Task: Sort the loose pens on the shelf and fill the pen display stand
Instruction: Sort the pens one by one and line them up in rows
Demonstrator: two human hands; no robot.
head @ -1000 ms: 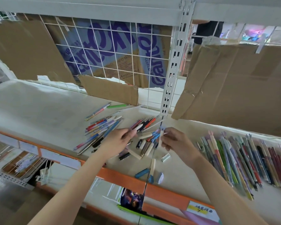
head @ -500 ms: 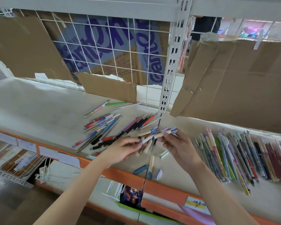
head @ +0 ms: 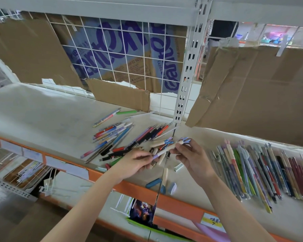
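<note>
Both hands meet just below the centre of the frame, holding one cream pen above the shelf: the left hand pinches its lilac lower end between thumb and fingertips, and the right hand pinches the upper end, where a blue-and-lilac tufted topper sticks out. The pen's long axis runs from lower left to upper right, topper end toward the upright post. Under and behind the hands lies a loose pile of pens, most slanting the same lower-left to upper-right way, with a few caps and short pieces scattered toward the orange shelf edge. At the right of the frame a sorted row of pens lies side by side, their long axes running from upper left to lower right. In the upper centre, behind a wire grid, a carton shows large purple lettering, upside down, and small print reading "PURIFIED WATER". Plain cardboard sheets hang to either side. A yellow-and-white label on the shelf edge is too small to read.
</note>
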